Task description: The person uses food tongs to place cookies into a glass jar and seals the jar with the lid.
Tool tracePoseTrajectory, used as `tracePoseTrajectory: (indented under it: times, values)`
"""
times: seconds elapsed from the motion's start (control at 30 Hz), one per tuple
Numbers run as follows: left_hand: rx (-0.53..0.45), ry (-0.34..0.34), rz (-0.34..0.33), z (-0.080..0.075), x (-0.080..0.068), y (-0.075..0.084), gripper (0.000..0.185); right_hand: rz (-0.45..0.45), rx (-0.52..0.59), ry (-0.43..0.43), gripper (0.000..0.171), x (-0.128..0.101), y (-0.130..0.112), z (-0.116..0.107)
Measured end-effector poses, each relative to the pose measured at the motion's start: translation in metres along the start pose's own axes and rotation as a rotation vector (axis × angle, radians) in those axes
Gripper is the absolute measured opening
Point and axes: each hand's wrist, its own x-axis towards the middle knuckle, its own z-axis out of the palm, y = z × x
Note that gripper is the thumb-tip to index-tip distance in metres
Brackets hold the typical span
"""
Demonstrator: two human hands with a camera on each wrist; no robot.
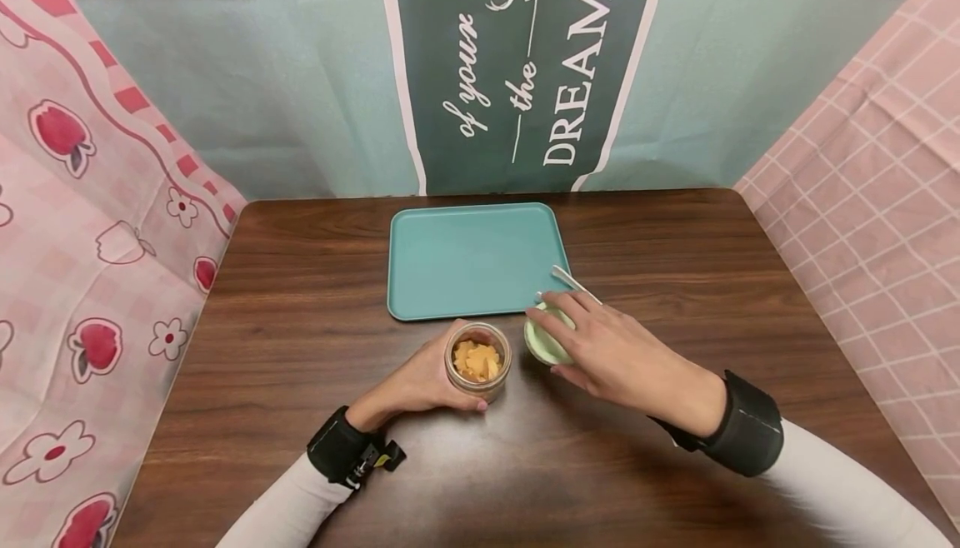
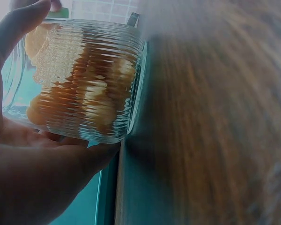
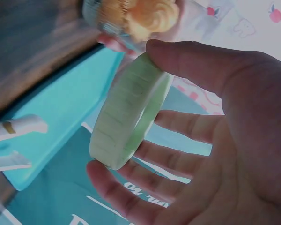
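Observation:
My left hand (image 1: 420,380) grips a ribbed glass jar (image 1: 491,391) round its side, near the tray's front edge. The jar's mouth is uncovered, and curled orange-yellow snack pieces (image 1: 477,361) show inside. In the left wrist view the pieces (image 2: 96,96) press against the clear wall. Just right of the jar, my right hand (image 1: 626,352) holds a pale green lid (image 1: 540,343) by its edge. The right wrist view shows the thumb and fingertips around the lid's ridged rim (image 3: 117,112). Part of the lid is hidden under the fingers in the head view.
A teal rectangular tray (image 1: 472,261) lies behind the hands on the brown wood table (image 1: 300,281). White tongs (image 1: 573,281) lie by its right front corner, partly hidden behind my right hand. Fabric hangings (image 1: 300,73) stand at the back and both sides.

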Motion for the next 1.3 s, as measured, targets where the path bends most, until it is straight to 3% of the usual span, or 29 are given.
tracePoseTrajectory:
  times: [0.6,1.07,1.3]
  values:
    - [0.002,-0.004,-0.009,-0.001,-0.001,0.001,0.093,-0.126,0.002,0.027,0.080,0.019,-0.017,-0.031]
    - [-0.026,-0.032,-0.034,-0.001,-0.002,-0.002,0.101,-0.196,0.053,-0.023,0.076,0.036,-0.031,-0.025]
    - [-0.023,-0.030,-0.041,-0.001,-0.002,-0.002,0.097,-0.226,0.059,-0.063,0.079,0.045,-0.035,-0.021]
